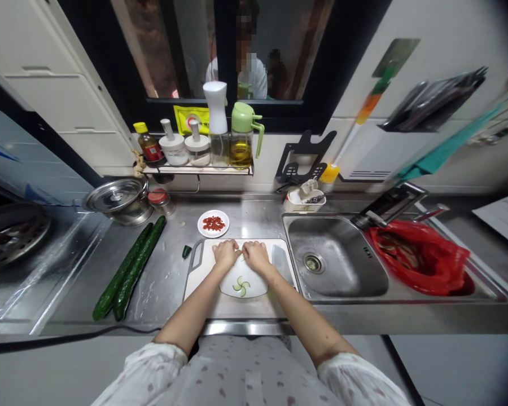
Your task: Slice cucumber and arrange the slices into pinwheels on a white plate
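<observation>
A white plate [231,287] lies on the white cutting board [203,276]. Thin cucumber slices [241,286] form a pinwheel near the plate's close edge. At the plate's far side my left hand [226,254] and my right hand [255,255] meet, fingers curled and tips nearly touching. A small pale green piece, seemingly a cucumber slice, shows between the fingertips; the hands mostly hide it. Just right of my right hand, a broad knife blade [281,260] rests on the board. Beyond the hands sits a small white dish [201,224] of chopped red pieces [214,223].
Two whole cucumbers [135,270] and a cut cucumber end [187,251] lie left of the board. A lidded steel pot [122,200] stands farther back. To the right are a sink [338,254] and a red plastic bag [423,259]. Bottles line a wall shelf [186,169].
</observation>
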The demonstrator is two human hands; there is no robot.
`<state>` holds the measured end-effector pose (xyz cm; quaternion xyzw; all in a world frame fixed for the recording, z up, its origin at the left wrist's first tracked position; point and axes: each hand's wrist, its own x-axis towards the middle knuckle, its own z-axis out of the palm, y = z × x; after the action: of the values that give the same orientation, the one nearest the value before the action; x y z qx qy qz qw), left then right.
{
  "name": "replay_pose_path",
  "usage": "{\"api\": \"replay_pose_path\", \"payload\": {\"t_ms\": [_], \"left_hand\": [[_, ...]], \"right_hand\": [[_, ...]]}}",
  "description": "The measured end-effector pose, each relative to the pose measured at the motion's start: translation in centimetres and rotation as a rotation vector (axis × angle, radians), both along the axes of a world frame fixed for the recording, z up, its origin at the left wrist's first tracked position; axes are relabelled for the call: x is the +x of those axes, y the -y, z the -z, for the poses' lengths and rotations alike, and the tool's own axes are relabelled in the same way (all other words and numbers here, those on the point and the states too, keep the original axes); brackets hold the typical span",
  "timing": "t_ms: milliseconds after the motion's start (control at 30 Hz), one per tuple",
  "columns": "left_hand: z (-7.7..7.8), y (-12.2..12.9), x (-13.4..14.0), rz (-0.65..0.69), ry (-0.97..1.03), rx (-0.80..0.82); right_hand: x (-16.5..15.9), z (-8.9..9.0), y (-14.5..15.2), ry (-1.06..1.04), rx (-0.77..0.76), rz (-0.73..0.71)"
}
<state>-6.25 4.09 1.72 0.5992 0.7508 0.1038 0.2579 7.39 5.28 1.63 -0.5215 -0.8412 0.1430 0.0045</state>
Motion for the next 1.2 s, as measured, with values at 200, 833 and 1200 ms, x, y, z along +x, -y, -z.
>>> {"api": "replay_pose_path", "payload": {"t_ms": [200, 833, 1200], "left_hand": [[0.1, 0.0, 0.1, -0.005, -0.02, -0.016], [-0.9, 0.3, -0.5, -0.045, 0.072, -0.029], [-2.1, 2.2, -3.0, -0.156, 0.182, 0.037]], "right_hand": [[0.1, -0.3, -0.1, 0.009, -0.024, -0.007], [0.8, -1.3, 0.2, -0.083, 0.015, 0.101], [2.4, -2.1, 6.2, -0.44, 0.026, 0.193]]}}
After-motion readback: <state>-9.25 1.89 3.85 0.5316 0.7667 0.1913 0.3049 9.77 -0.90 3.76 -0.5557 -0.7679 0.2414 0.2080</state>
